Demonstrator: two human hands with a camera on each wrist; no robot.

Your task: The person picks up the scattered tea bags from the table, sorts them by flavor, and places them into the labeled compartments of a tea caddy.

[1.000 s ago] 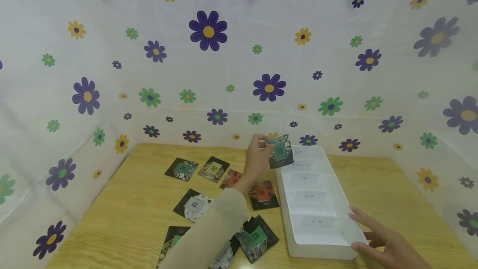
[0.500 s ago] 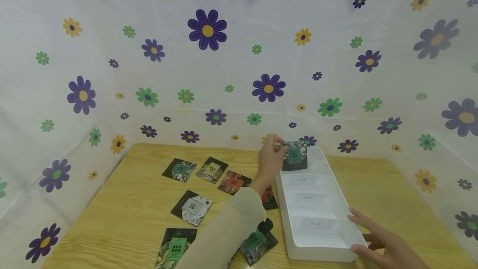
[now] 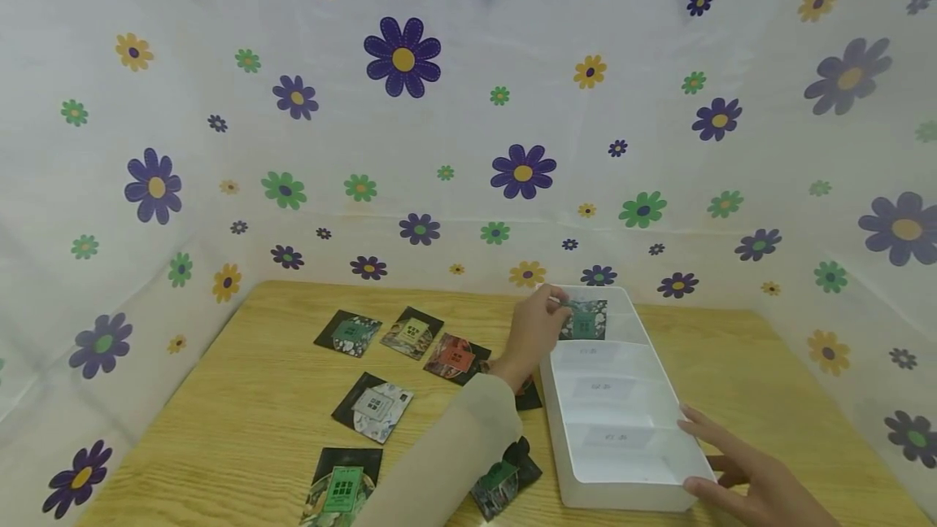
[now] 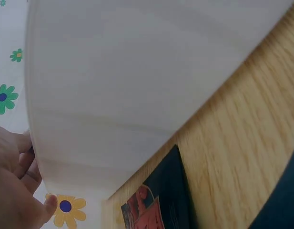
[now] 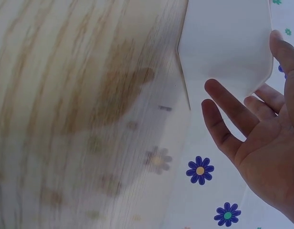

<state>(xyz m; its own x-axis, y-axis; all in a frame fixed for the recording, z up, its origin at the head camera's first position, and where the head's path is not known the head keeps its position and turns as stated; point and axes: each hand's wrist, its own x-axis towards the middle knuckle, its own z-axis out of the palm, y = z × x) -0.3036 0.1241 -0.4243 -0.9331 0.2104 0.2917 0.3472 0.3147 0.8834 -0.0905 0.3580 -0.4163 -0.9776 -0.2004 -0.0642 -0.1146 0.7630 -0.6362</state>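
In the head view, my left hand [image 3: 538,328] pinches the left edge of a square black packet [image 3: 588,320] with a green label. The packet leans upright in the farthest part of a white divided box [image 3: 622,497], its lower edge hidden behind a divider. From the left wrist view, the box's long side wall [image 4: 132,86] covers the packet, and fingers of the hand reach over the rim. My right hand [image 3: 757,474] touches the box's near right corner with thumb and fingers relaxed and spread; the right wrist view shows them beside the end wall [image 5: 228,43].
Several similar packets lie left of the box: a green-labelled one [image 3: 347,333], a yellow-labelled one [image 3: 412,333], a red-labelled one [image 3: 457,358], a white-labelled one [image 3: 372,407]. Nearer are a green-labelled packet [image 3: 340,486] and a crumpled-top packet [image 3: 505,485]. Flowered cloth [image 3: 454,120] surrounds the wooden table [image 3: 241,413].
My left hand has carried the green-labelled packet rightward, then lowered it into the box's farthest part. The right hand has stayed at the box's near corner.
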